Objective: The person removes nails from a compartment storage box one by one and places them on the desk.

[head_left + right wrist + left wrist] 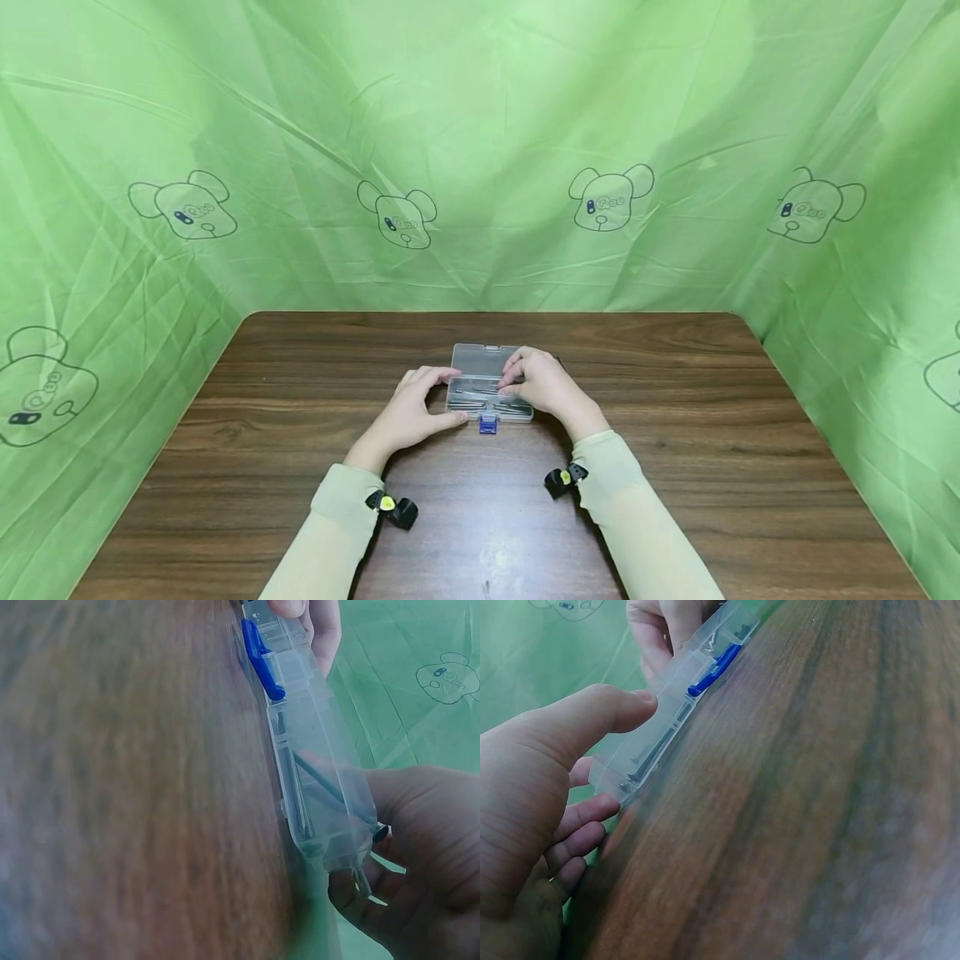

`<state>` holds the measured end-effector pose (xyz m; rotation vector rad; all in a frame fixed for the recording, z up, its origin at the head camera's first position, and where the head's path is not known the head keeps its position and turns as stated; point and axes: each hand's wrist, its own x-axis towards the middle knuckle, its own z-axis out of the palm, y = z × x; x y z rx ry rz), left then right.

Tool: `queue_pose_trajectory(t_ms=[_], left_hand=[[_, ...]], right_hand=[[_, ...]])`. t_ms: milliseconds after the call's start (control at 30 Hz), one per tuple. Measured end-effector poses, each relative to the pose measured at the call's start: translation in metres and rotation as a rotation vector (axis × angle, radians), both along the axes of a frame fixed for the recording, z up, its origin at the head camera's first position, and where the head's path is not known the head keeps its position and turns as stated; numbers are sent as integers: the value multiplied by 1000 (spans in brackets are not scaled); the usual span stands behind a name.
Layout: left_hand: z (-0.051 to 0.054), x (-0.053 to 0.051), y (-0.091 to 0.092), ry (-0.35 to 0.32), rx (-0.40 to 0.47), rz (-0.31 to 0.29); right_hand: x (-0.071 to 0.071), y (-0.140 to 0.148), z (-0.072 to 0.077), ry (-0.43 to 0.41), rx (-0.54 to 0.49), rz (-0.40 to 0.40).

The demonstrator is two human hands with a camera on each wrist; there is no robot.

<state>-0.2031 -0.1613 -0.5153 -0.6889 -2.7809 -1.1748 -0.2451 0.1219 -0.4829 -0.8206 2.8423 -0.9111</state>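
A clear plastic box [470,359] with its lid raised at the back lies on the table, a blue latch [488,424] at its front. Long thin nails [513,409] lie in its compartments. My left hand [408,412] grips the box's left end, thumb at the front edge, fingers around the side and back. Over the right part bends my right hand [546,385], its thumb and fingers around a nail. In the right wrist view that slanted nail [322,778] has its dark head out by the right hand [431,840]; the fingertips' exact contact is partly hidden.
The brown wooden table [300,358] surrounds the box. A green cloth [480,125] printed with cartoon heads hangs behind and on both sides. Black wrist cameras [403,513] are strapped over the pale sleeves [330,533].
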Motion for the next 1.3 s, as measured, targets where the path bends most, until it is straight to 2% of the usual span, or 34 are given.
queue_pose_trajectory(t_ms=[400,700,933,1167,1300], left_hand=[[2,1,0,-3,9,-2],[1,0,1,-5,10,-1],[0,0,1,6,7,-1],[0,0,1,6,12,0],[-1,0,1,6,12,0]], right_hand=[[1,2,1,32,14,44],[-1,9,-1,34,-39,114],[0,13,1,-42,-108,94],[2,15,6,-31,-155,87],[2,17,10,-60,-206,68]])
